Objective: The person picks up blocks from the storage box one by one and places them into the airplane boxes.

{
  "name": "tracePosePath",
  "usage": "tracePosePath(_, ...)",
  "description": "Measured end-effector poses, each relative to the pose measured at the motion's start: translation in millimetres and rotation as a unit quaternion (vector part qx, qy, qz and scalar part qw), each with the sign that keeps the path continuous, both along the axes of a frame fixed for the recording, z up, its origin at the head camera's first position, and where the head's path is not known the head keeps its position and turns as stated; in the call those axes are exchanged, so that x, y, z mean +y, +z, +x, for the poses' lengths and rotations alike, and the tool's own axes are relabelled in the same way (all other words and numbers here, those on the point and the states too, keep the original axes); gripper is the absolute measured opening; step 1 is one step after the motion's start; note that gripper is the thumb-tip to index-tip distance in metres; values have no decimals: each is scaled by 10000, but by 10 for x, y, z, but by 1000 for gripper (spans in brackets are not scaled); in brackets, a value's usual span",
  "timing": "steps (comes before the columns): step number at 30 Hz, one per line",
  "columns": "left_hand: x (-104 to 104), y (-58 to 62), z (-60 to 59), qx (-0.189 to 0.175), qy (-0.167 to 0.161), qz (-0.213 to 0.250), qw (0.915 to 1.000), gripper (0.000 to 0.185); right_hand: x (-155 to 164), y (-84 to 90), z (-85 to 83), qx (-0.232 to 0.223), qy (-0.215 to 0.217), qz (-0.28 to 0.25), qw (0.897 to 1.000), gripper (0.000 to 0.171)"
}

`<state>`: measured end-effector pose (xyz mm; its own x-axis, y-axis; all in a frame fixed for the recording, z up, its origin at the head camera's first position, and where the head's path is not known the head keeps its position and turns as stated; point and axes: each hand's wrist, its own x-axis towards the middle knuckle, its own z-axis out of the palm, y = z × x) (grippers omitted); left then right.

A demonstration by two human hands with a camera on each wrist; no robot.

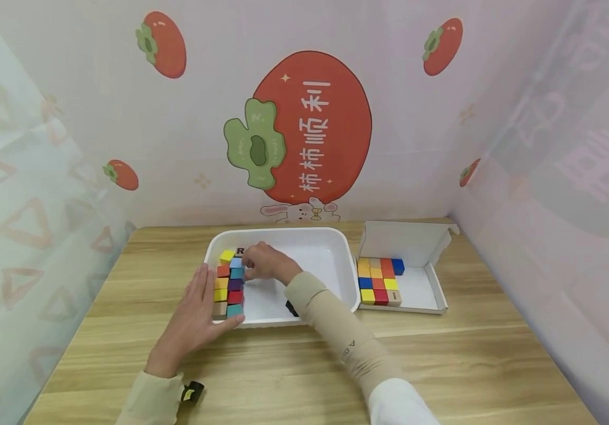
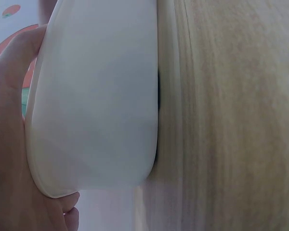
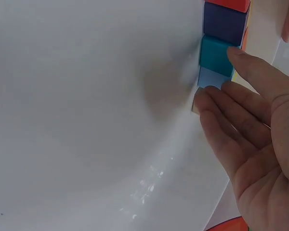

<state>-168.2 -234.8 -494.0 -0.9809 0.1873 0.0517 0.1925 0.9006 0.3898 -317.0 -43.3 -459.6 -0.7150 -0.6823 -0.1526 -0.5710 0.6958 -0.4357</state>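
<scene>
In the head view, a white tray (image 1: pixel 304 320) holds two side-by-side columns of coloured wooden cubes along its left wall. My left hand (image 1: pixel 192 313) rests on the tray's near left corner, fingers along the left rim and thumb along the front rim. My right hand (image 1: pixel 267 262) is inside the tray at the far end of the columns. In the right wrist view its thumb touches a teal cube (image 3: pixel 216 55), while the other fingertips lie by a light blue cube (image 3: pixel 213 77) and partly hide a plain wood cube (image 3: pixel 195 103). A cube marked R (image 1: pixel 240 251) stands behind.
Right of the tray, an open white cardboard box (image 1: pixel 421 289) holds rows of coloured cubes (image 1: pixel 378 283), its lid raised at the back. A black object (image 1: pixel 291 308) shows in the tray beside my right forearm. The wooden table (image 1: pixel 283 378) meets a printed cloth behind.
</scene>
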Motion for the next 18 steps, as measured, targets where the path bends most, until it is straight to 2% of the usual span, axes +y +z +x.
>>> tracePosePath(8, -1, 48, 6, -87, 13, -24, 10000, 130, -40, -66, 11, -18, 18, -48, 10000, 32)
tracePosePath(18, -1, 19, 6, -40, -14, -42, 10000, 130, -9, -83, -7, -107, -14, -193, 9998, 29)
